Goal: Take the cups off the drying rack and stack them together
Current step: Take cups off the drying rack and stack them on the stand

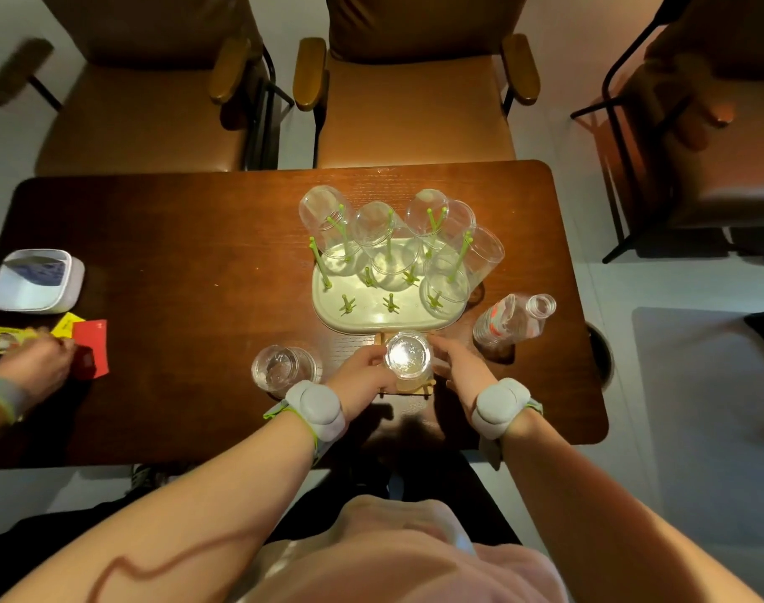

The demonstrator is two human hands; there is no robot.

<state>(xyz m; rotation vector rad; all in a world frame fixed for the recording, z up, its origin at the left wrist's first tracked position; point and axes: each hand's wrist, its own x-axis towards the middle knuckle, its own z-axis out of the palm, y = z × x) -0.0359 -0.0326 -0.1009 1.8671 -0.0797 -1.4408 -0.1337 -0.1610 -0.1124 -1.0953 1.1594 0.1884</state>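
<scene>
You are looking down on a pale green drying rack tray (384, 313) with thin green pegs, and the clear plastic cups (373, 224) hanging upside down on its far pegs are overlapping so much that their count is hard to make out. Just in front of the tray's near edge, your left hand (363, 372) and right hand (456, 361) are curling their fingers around opposite sides of one clear cup (407, 355); glare is hiding what sits inside it, and the small wooden piece under it is mostly covered. Left of the tray's near corner, a second clear cup stack (284, 369) is standing apart, its layers blurring together. Right of the tray, a crumpled clear plastic bottle (513, 322) is lying near the dark wooden table (175, 237) edge. Far left of the tray, another person's hand (32, 367) is being cut off by the frame, with open tabletop between.
</scene>
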